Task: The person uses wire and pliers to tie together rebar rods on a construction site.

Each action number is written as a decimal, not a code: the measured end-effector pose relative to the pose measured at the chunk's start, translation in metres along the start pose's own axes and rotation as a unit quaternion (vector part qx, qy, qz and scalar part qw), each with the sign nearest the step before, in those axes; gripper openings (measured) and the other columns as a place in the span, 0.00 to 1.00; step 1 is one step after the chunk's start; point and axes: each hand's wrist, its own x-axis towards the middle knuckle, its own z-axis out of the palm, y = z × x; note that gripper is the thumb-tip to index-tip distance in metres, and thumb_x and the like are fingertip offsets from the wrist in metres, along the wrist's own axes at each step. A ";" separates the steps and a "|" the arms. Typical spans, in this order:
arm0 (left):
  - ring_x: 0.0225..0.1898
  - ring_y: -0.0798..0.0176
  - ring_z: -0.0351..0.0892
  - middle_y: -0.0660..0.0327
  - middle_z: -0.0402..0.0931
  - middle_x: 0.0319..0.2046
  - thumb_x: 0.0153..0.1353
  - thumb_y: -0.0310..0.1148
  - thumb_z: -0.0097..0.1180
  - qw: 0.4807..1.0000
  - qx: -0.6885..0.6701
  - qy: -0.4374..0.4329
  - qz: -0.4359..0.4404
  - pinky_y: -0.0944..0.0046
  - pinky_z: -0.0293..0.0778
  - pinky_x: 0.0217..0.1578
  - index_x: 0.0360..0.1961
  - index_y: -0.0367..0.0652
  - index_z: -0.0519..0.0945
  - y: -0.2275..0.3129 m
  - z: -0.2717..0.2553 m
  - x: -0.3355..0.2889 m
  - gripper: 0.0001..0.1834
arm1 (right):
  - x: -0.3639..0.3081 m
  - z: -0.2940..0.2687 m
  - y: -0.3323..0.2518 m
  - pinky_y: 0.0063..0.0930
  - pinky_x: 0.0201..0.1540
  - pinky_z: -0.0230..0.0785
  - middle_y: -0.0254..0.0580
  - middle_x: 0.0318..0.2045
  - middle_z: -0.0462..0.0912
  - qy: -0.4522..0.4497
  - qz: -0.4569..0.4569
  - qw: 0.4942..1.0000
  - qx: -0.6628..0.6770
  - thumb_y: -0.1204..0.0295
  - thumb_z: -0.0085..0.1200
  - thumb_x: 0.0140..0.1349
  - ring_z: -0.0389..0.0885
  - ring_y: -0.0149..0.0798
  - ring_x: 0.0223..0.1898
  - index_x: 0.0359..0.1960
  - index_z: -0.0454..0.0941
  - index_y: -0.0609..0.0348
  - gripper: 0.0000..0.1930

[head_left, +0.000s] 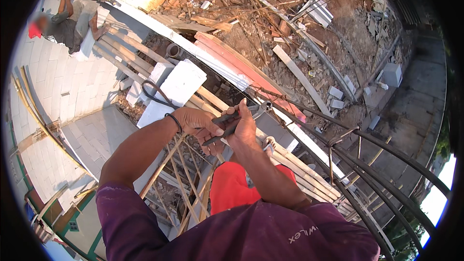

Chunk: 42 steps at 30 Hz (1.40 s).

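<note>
A pair of metal pincers [261,111] with dark handles is in front of my body, its jaws pointing up and to the right, beside the tied rebar. Around its handles my right hand [242,129] is closed, thumb uppermost. My left hand [199,124] is curled at the lower part of the handles, its thumb and fingers against them; part of its grip is hidden. A dark band circles my left wrist. Close to the right of the jaws runs a cage of rusty rebar [338,146], its long bars joined by bent stirrups.
Below me are bamboo poles [309,176] and white blocks [180,87] with a dark loop [155,93] on top. Block walls [63,72] stand left, where another person [67,29] sits or crouches. Rubble and planks [302,77] cover the ground beyond.
</note>
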 end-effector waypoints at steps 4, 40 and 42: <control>0.27 0.53 0.84 0.50 0.82 0.30 0.60 0.34 0.64 0.998 0.027 0.036 0.042 0.58 0.83 0.28 0.44 0.33 0.76 -0.017 0.009 0.005 0.17 | -0.002 -0.012 -0.006 0.47 0.39 0.77 0.39 0.30 0.77 -0.016 -0.004 0.998 -0.053 0.48 0.53 0.70 0.79 0.40 0.36 0.39 0.70 0.54 0.20; 0.27 0.57 0.85 0.47 0.82 0.24 0.52 0.28 0.59 0.784 0.532 0.314 0.056 0.57 0.79 0.30 0.29 0.28 0.80 -0.041 0.039 0.033 0.10 | -0.037 -0.197 -0.054 0.35 0.46 0.72 0.44 0.47 0.81 -0.088 0.107 0.940 -0.312 0.43 0.49 0.70 0.81 0.40 0.47 0.59 0.67 0.57 0.31; 0.35 0.43 0.85 0.40 0.82 0.30 0.52 0.27 0.53 0.725 0.560 0.379 0.128 0.47 0.77 0.38 0.33 0.28 0.78 -0.054 0.026 0.037 0.11 | -0.061 -0.232 -0.080 0.33 0.45 0.73 0.41 0.44 0.81 -0.040 0.116 0.917 -0.379 0.42 0.47 0.71 0.80 0.36 0.44 0.55 0.70 0.56 0.29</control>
